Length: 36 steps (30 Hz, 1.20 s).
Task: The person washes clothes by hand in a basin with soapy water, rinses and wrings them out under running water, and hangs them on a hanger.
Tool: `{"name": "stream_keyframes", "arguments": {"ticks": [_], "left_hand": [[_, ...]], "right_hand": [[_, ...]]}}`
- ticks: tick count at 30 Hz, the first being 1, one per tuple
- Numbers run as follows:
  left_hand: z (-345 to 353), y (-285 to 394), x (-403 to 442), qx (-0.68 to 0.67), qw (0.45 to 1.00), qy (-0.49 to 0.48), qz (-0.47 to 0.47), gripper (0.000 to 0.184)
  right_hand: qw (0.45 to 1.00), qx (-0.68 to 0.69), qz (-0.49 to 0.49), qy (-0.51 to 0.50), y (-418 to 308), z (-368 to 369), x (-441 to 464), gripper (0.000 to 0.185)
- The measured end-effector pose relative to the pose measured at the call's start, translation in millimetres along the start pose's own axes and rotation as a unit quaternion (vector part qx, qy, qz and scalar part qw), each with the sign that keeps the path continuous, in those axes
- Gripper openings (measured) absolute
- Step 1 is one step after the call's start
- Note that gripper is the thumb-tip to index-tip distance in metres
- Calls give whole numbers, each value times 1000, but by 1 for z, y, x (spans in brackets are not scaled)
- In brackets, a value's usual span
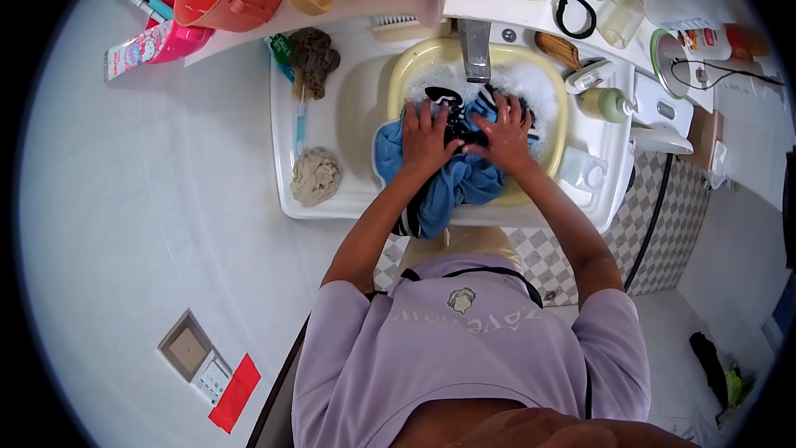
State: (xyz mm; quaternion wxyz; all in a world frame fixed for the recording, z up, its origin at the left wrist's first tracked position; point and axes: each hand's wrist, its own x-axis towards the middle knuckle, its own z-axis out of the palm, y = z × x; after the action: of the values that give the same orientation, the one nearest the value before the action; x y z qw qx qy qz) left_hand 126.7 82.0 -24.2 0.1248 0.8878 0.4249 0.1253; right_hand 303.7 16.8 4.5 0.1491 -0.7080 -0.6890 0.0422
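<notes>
- Blue cloth (468,182): wet, bunched under and below the fingers of 2 hands, mostly in basin, part draped over near rim.
- Black-and-white cloth (454,120): same heap, between and under the fingertips.
- Left hand (425,139): palm down, fingers spread apart, resting on heap's left part; thumb points toward right hand.
- Right hand (504,137): palm down, fingers spread apart, on heap's right part. Not clamped, as far as visible; undersides hidden.
- Suds (539,87): beyond and right of right fingers.
- Yellow basin (563,112): surrounds fingers, sits in white sink (356,58).
- Faucet (475,46): just beyond fingers, between the 2 hands.
- Beige cloth (316,176): balled, left of left fingers and closer to body.
- Brown cloth (313,58): crumpled, left of left fingers and farther out.
- White-bristled brush (406,27): beyond left fingers, by sink's back edge.
- Brown brush (557,50): beyond right fingers, to the right.
- Pump bottle (605,104): greenish, upright or tilted unclear, well right of right fingers.
- Black band (575,16): loop on shelf, beyond brown brush.
</notes>
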Motion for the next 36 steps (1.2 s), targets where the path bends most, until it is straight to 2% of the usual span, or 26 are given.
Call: {"name": "stream_keyframes", "arguments": {"ticks": [1, 2, 3, 4, 7, 8, 10, 12, 14, 16, 18, 19, 20, 21, 22, 24, 25, 27, 30, 31, 34, 36], "left_hand": [[21, -8, -8, 6, 1000, -4, 11, 50], [40, -13, -12, 11, 1000, -7, 21, 53], [50, -14, -12, 52, 997, -63, 8, 57], [48, -14, -5, 27, 989, -145, -10, 56], [38, -13, 23, -23, 917, -388, -85, 47], [57, -20, 18, -28, 962, -270, -43, 46], [108, -35, -3, -35, 998, -20, 42, 44], [110, -36, 12, -72, 997, 10, 21, 43], [95, -32, 23, -82, 997, 0, 4, 42], [72, -27, 31, -66, 998, -14, 3, 41], [50, -22, 37, -34, 998, -56, 1, 40], [42, -22, 36, -18, 995, -101, 2, 39], [92, -53, 8, -65, 927, -367, -52, 36], [59, -51, 8, -46, 946, -322, -8, 34], [20, -47, 9, -25, 961, -274, 38, 33], [9, -60, -13, -8, 985, -138, 106, 32], [0, -61, -19, -1, 988, -67, 142, 31], [-24, -53, -35, 9, 988, -103, 117, 29], [-30, -53, -56, -18, 991, -103, 87, 29], [-29, -54, -60, -27, 992, -92, 85, 30], [-33, -55, -60, -26, 990, -117, 75, 34], [-37, -45, -64, -28, 990, -124, 59, 38]], "right_hand": [[994, -13, 9, -106, 3, 13, -6, 62], [994, -16, 0, -111, 4, 26, -7, 55], [982, -27, 25, -183, 4, 30, -3, 54], [965, -36, 51, -255, 4, 35, 3, 53], [895, 147, 159, -390, 42, 116, -11, 47], [886, 180, 170, -392, 51, 131, -16, 46], [899, 194, 148, -363, 60, 141, -19, 44], [918, 166, 117, -341, 66, 148, -11, 42], [929, 125, 86, -338, 72, 147, -3, 41], [924, 103, 58, -365, 73, 142, 5, 39], [894, 96, 23, -438, 70, 125, 9, 38], [909, 44, -13, -415, 62, 111, 10, 37], [921, -9, -38, -387, 45, 88, 11, 37], [979, -45, 7, -196, -3, 21, 15, 40], [978, 20, 52, -202, -26, 8, 3, 42], [957, 147, 142, -207, -54, -8, -11, 45], [958, 116, 153, -214, -68, -8, -18, 46], [955, 54, 177, -230, -89, 8, -35, 49], [952, 193, 125, -203, -80, 48, -45, 48], [941, 272, 115, -164, -72, 56, -43, 47], [924, 292, 219, -112, -42, 42, -36, 45], [883, 332, 318, -98, -22, -1, -22, 43]]}}
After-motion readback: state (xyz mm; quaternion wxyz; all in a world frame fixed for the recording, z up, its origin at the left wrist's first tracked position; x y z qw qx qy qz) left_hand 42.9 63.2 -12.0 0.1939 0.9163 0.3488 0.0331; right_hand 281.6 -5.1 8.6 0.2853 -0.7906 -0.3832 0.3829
